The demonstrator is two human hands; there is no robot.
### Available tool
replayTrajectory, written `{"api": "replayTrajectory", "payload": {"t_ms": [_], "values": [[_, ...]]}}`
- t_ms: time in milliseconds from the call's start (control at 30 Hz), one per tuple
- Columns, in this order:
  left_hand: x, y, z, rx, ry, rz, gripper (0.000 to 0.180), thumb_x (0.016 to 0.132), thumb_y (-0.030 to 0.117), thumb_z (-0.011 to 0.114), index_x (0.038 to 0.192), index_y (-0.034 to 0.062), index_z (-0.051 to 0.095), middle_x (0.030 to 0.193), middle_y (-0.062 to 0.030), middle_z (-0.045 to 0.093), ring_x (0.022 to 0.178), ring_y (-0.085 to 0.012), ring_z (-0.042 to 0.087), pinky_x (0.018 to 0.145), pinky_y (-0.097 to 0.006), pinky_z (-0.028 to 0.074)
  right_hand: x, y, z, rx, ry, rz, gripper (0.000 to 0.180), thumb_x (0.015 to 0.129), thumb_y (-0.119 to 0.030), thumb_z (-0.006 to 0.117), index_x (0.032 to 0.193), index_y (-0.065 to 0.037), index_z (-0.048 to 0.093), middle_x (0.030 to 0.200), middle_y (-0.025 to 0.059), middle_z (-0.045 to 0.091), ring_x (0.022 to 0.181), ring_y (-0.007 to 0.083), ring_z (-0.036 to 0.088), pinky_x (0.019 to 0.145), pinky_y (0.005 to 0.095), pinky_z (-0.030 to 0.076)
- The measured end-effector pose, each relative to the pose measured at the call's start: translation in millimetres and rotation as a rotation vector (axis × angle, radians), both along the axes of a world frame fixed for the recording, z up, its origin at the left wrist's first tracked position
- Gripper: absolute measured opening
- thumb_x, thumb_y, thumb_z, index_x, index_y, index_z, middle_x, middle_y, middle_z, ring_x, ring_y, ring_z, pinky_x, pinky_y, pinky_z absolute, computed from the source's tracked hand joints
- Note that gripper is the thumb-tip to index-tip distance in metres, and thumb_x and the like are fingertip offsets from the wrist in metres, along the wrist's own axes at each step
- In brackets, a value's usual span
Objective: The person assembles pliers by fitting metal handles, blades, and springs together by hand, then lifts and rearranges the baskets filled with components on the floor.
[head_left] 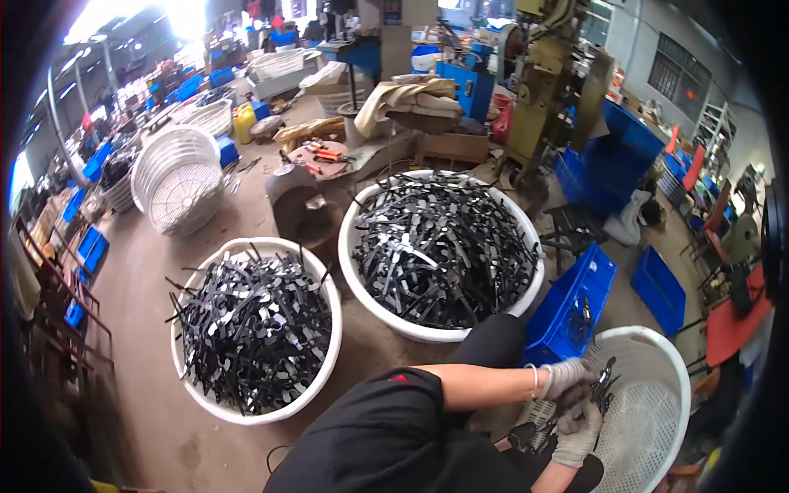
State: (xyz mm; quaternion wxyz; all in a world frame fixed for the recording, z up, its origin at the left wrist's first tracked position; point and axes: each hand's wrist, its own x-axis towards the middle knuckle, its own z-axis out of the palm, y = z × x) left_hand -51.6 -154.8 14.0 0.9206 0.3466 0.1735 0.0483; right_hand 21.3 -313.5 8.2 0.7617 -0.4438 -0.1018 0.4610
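Both my hands wear pale work gloves and are close together at the lower right, over the near rim of a white perforated basket (675, 386). My left hand (567, 378) is closed, with a bunch of slim dark metal pieces (606, 380) sticking out past its fingers. Just below it, my right hand (579, 434) curls around the lower part of the same bunch. The fingertips are partly hidden, so I cannot tell exactly how each piece is gripped. More dark pieces (523, 435) lie beside my right hand, near my lap.
Two round white tubs, one left (330, 361) and one larger in the middle (349, 267), are heaped with black metal strips. A blue crate (593, 275) holding a few pieces stands beside the basket. A machine (538, 99) rises behind; stacked white baskets (148, 177) stand left.
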Motion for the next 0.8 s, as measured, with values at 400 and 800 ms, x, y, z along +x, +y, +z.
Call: {"api": "replayTrajectory", "payload": {"t_ms": [400,800], "values": [[-36,23,27,1.163,0.072,0.208,0.060,0.078,0.011,0.069,0.133,0.0056,0.045,0.112,-0.0199,0.062,0.102,-0.0306,0.061,0.088,-0.037,0.048,-5,-8,61,-0.129,-0.419,-0.033,0.030,0.085,-0.023,0.057,0.099,0.003,0.059,0.053,0.0001,0.045,0.034,0.0062,0.029,0.031,0.0207,0.026],[-2,58,-10,1.016,-0.084,0.468,0.052,0.070,0.012,0.079,0.115,-0.0022,0.056,0.105,-0.0162,0.064,0.096,-0.0227,0.063,0.087,-0.033,0.050,8,23,78,-0.129,-0.520,0.094,0.021,0.091,-0.015,0.054,0.098,0.003,0.062,0.067,0.0000,0.050,0.045,0.0046,0.038,0.041,0.0201,0.030]]}}
